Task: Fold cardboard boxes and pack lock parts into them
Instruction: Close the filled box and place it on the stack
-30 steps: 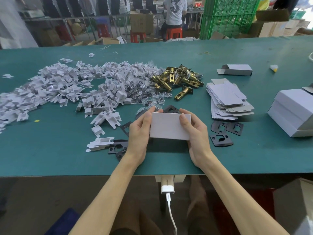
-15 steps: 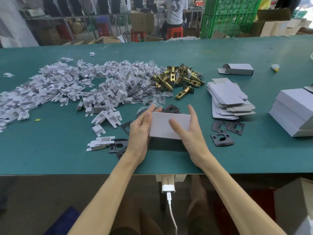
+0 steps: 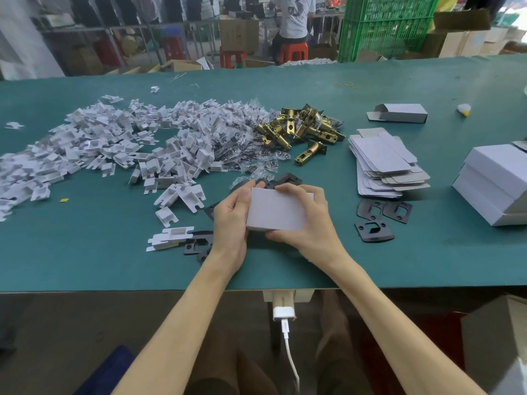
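A small white cardboard box [image 3: 275, 210] is held just above the green table [image 3: 85, 260], near its front edge. My left hand [image 3: 230, 220] grips the box's left end, thumb on top. My right hand [image 3: 306, 220] wraps over the right end, fingers curled across the far edge and thumb under the near edge. Brass latch bolts [image 3: 299, 129] lie in a pile behind the box. Flat box blanks [image 3: 385, 163] are stacked to the right. Black strike plates [image 3: 373, 220] lie on the table at the right and partly under my hands.
A wide heap of white plastic inserts [image 3: 114, 155] and small screw bags [image 3: 251, 155] covers the left and middle. Finished white boxes [image 3: 496, 183] are stacked at the far right. One open folded box [image 3: 399, 112] lies behind the blanks. A person sits beyond the table.
My right hand went from gripping the box's right end, to lying flat over its top, to wrapping around the right end again. The left hand kept its grip.
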`<control>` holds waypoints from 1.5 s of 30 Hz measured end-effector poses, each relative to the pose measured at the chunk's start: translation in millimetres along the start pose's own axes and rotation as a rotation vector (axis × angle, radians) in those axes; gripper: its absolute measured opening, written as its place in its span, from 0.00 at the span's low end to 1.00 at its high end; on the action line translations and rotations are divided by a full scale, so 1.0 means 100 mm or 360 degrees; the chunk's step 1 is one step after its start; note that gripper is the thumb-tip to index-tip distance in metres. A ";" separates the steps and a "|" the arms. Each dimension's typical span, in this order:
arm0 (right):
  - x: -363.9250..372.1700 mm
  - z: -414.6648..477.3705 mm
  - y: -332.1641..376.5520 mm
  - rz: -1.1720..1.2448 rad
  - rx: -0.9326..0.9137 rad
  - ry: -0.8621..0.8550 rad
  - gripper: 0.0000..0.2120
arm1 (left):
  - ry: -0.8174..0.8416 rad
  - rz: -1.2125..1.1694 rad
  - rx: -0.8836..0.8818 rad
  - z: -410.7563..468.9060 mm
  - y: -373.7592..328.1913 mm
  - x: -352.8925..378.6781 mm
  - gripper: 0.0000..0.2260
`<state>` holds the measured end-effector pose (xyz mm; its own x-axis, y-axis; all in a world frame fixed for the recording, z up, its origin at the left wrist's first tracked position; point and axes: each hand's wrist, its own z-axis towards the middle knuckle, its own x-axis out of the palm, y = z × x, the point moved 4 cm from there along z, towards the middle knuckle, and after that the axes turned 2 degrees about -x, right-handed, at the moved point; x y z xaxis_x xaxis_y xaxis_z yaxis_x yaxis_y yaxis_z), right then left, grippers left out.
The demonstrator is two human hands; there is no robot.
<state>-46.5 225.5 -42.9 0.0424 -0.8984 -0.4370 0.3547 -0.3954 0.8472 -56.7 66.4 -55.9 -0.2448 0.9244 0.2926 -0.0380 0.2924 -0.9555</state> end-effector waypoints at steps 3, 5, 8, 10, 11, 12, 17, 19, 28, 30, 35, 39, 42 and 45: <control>-0.01 0.02 -0.02 0.0028 0.0022 0.0009 0.36 | 0.0026 0.0015 -0.0022 0.00 0.01 0.00 0.14; -0.02 0.02 -0.03 0.0066 0.0039 0.0018 0.35 | 0.0039 0.0037 -0.0024 0.01 0.02 -0.01 0.13; -0.02 0.02 -0.03 0.0086 0.0037 0.0020 0.35 | 0.0056 0.0090 0.0007 0.02 0.03 -0.01 0.12; -0.02 0.02 -0.03 0.0094 0.0029 0.0010 0.35 | 0.0063 0.0139 0.0042 0.03 0.04 0.00 0.11; -0.02 0.02 -0.03 0.0098 0.0026 0.0005 0.35 | 0.0065 0.0160 0.0061 0.04 0.04 0.00 0.12; -0.02 0.01 -0.03 0.0101 0.0022 -0.0001 0.35 | 0.0066 0.0172 0.0078 0.04 0.05 0.01 0.13; -0.02 0.01 -0.04 0.0114 0.0017 -0.0002 0.34 | 0.0104 0.0191 0.0127 0.04 0.05 0.03 0.15; -0.02 0.02 -0.06 0.0113 0.0027 -0.0004 0.35 | 0.0140 0.0202 0.0118 0.03 0.05 0.03 0.18; -0.03 0.00 -0.07 0.0155 0.0056 -0.0025 0.35 | 0.0312 0.0120 -0.0021 -0.02 0.01 0.06 0.40; -0.02 0.00 -0.05 0.0132 0.0035 -0.0006 0.35 | 0.0320 0.0109 -0.0016 -0.02 0.00 0.06 0.39; 0.00 0.00 -0.02 0.0087 0.0027 0.0027 0.34 | 0.0304 0.0144 0.0026 -0.05 0.00 0.07 0.32; 0.00 0.00 -0.02 0.0078 0.0031 0.0035 0.35 | 0.0316 0.0202 0.0041 -0.03 0.02 0.07 0.31; 0.00 0.00 -0.01 0.0073 0.0035 0.0027 0.35 | 0.0306 0.0224 0.0037 -0.02 0.03 0.07 0.31; 0.01 0.01 -0.01 0.0065 0.0031 0.0025 0.35 | 0.0313 0.0229 0.0030 -0.02 0.04 0.08 0.23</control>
<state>-47.5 225.1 -43.7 0.0713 -0.9110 -0.4063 0.3341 -0.3620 0.8702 -56.8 76.0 -57.5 -0.0555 0.9866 0.1534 -0.0350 0.1516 -0.9878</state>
